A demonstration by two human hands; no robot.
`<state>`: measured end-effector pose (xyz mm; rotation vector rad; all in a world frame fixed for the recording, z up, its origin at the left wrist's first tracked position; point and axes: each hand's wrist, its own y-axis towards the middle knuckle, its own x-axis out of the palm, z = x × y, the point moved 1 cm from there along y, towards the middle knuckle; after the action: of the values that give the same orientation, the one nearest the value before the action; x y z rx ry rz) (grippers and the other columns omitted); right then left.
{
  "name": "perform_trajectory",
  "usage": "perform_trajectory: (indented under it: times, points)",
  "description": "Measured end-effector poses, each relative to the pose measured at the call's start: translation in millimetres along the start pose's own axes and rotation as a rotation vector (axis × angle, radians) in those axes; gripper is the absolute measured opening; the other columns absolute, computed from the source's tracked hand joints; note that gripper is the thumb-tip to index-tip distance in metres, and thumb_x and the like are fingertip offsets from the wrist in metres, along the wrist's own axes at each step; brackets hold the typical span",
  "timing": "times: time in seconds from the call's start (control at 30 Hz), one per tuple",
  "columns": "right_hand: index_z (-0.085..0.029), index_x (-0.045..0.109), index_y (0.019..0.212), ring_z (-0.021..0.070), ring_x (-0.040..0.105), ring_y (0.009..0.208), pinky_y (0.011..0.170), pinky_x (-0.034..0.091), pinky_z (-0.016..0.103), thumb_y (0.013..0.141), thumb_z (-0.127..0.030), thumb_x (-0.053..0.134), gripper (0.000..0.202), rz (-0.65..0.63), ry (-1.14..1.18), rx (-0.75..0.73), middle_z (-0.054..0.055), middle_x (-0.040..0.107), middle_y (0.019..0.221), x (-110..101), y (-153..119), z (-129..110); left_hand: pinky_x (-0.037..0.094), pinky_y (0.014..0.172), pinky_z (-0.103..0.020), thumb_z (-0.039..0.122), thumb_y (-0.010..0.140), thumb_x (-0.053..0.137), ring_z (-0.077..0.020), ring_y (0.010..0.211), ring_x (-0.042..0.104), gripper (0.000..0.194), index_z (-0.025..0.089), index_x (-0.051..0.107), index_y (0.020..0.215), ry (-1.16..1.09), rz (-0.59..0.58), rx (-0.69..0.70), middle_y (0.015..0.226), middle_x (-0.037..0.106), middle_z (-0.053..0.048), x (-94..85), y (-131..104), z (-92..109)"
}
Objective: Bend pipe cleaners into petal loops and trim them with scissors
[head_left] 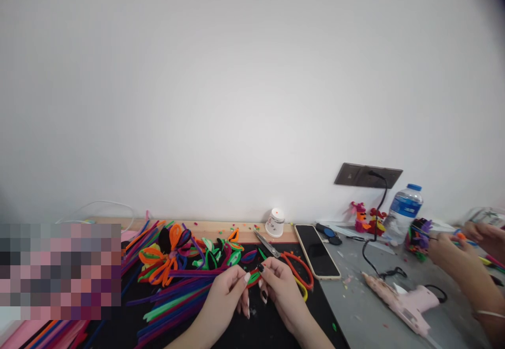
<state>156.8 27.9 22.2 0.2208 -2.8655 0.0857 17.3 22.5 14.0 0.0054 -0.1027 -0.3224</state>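
Pinching red-green fuzzy stem (253, 279) btwn L hand (223, 290) & R hand (282, 290), both w/ fingers narrow, over black mat (323, 312), prob. to steady its small curve; w/ scissors (272, 250) nr R hand, prob. for quick reach.

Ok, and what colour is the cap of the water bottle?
The cap is blue, in the head view.

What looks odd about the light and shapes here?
Head view: soft light, the wall brightest mid-frame, dimmer towards the edges; head view: the bottle leans, probably from wide-lens stretch; head view: coarse pixels hide the lower left, darkness clips the top-right corner.
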Motion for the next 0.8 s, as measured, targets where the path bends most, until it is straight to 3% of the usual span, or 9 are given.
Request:
perform_trajectory:
  times: [0.37,0.67,0.8]
  points:
    - [-0.017,0.041,0.062,0.0040,0.032,0.035,0.035,0.025,0.016,0.077,-0.041,0.056,0.032,-0.024,-0.103,-0.044,-0.007,0.045,0.045,2.1,-0.7,-1.3,0.034,0.038,-0.017,0.039,0.085,0.042,-0.0081,0.034,0.049,0.026,0.016,0.050,0.075,0.076,-0.042,0.030,0.042,0.049,0.008,1.5,-3.6,3.9]
    - [-0.019,0.038,0.061,0.0050,0.030,0.035,0.037,0.022,0.018,0.081,-0.041,0.048,0.031,-0.031,-0.294,-0.063,-0.008,0.041,0.044,3.2,-1.4,-0.4,0.033,0.035,-0.016,0.041,0.086,0.038,-0.0071,0.031,0.044,0.028,0.020,0.041,0.068,0.162,0.011,0.037,0.041,0.046,0.009,2.7,-6.4,3.9]
    - [-0.020,0.035,0.060,0.0073,0.032,0.040,0.041,0.025,0.019,0.082,-0.034,0.043,0.027,0.029,-0.464,-0.136,-0.008,0.038,0.046,3.8,-2.9,-3.4,0.033,0.034,-0.016,0.042,0.085,0.039,-0.0070,0.030,0.043,0.028,0.020,0.040,0.067,0.141,0.014,0.022,0.040,0.045,0.010,2.8,-5.1,3.0]
